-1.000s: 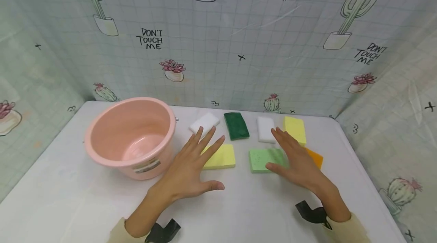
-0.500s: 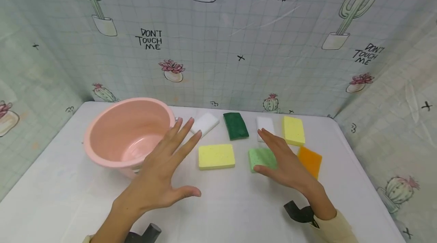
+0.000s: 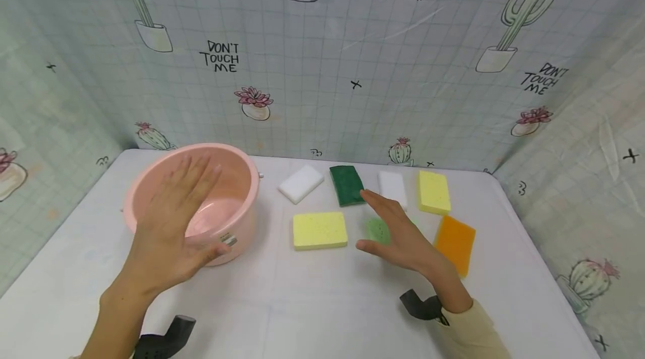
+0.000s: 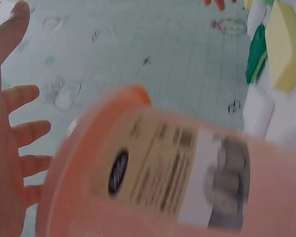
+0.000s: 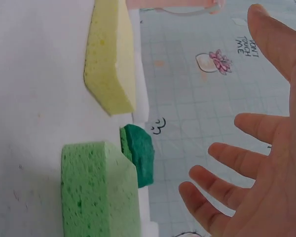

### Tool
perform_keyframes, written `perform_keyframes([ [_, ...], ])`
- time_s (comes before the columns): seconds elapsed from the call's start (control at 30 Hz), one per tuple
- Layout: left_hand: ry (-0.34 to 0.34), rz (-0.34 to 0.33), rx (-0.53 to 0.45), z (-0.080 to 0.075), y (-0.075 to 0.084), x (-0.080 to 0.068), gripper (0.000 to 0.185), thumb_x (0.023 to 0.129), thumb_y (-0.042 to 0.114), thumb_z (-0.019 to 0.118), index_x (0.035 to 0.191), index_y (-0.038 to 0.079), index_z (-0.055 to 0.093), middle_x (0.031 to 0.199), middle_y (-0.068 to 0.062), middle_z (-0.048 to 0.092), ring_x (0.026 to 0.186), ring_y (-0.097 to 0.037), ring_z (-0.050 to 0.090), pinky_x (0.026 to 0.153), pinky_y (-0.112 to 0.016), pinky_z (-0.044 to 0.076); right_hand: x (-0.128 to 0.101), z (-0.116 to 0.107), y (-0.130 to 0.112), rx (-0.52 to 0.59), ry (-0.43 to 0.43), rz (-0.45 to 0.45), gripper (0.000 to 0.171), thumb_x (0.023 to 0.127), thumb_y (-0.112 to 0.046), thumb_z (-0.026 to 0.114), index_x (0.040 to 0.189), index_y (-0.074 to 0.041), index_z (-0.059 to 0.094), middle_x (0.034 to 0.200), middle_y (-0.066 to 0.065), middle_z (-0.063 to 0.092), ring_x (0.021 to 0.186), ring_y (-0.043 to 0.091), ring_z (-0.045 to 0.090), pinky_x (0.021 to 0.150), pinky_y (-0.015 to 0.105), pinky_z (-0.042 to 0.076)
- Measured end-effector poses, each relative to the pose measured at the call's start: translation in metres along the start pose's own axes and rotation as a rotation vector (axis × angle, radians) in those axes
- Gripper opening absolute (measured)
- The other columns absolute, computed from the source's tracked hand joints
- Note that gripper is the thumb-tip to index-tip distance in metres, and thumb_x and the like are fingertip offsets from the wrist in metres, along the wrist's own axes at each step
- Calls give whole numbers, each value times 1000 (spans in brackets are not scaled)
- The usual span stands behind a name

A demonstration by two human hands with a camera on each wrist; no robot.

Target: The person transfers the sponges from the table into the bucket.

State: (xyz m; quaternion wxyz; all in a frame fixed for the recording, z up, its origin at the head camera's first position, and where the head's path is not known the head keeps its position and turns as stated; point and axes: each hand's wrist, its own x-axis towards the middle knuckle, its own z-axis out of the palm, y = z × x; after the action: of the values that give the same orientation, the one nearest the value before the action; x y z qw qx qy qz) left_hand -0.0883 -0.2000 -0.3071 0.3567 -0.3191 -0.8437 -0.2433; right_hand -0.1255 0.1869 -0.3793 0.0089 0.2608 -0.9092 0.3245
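My left hand [image 3: 168, 230] hovers over the near side of the pink basin [image 3: 242, 224], fingers spread and holding nothing. In the left wrist view the basin's printed label [image 4: 182, 173] faces the camera, with the fingers beyond its rim. My right hand [image 3: 403, 238] hangs above the light green sponge [image 5: 98, 192] with fingers extended and empty, hiding much of it in the head view. Left of that hand lies a yellow sponge [image 3: 319, 231]. An orange sponge [image 3: 455, 242] lies to its right, partly behind the wrist. A dark green scouring sponge [image 3: 346, 185] lies just past the fingertips.
Along the back of the white table [image 3: 302, 303] lie a white sponge [image 3: 300, 183], a second white sponge [image 3: 393, 188] and another yellow sponge [image 3: 433, 192]. A patterned curtain [image 3: 312, 68] rises behind the table and along both sides.
My left hand has moved left, from beside the front yellow sponge to over the basin. My right hand has shifted left over the light green sponge, uncovering the orange one. The sponges stay put.
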Motion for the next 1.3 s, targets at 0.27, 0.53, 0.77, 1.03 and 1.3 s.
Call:
perform_keyframes([
  [0.27,54,-252,6,-21,-50,-34,91,82,74,47,147,11,39,152,-10,32,142,-33,19,112,-56,11,10,14,2,30,-27,59,87,80,-56,68,152,-31,25,154,-5,27,134,22,32,99,55,38],
  [0.53,33,-530,-208,-20,-69,-55,68,89,35,60,151,25,32,157,2,22,142,-9,16,106,-66,10,18,26,7,73,-44,74,90,75,-59,72,150,-29,31,150,-5,34,118,26,48,87,44,47],
  [0.77,63,-684,-334,-16,-76,-62,65,91,31,58,151,28,31,152,2,34,130,-4,38,103,-27,34,24,35,11,100,-56,36,89,74,-54,76,148,-22,37,147,-4,39,109,24,49,80,38,47],
  [1.03,104,-682,-427,-15,-87,-64,63,85,14,55,147,18,40,147,-1,42,119,-8,48,79,-9,45,30,46,17,95,-59,10,85,73,-49,79,144,-21,43,142,-2,44,104,19,50,82,37,45],
  [1.3,94,-643,-448,-13,-89,-68,58,87,13,54,144,12,44,152,-2,35,135,-15,37,88,-10,40,31,57,21,-23,-94,-38,83,72,-48,79,142,-17,47,142,2,47,122,21,47,95,45,40],
])
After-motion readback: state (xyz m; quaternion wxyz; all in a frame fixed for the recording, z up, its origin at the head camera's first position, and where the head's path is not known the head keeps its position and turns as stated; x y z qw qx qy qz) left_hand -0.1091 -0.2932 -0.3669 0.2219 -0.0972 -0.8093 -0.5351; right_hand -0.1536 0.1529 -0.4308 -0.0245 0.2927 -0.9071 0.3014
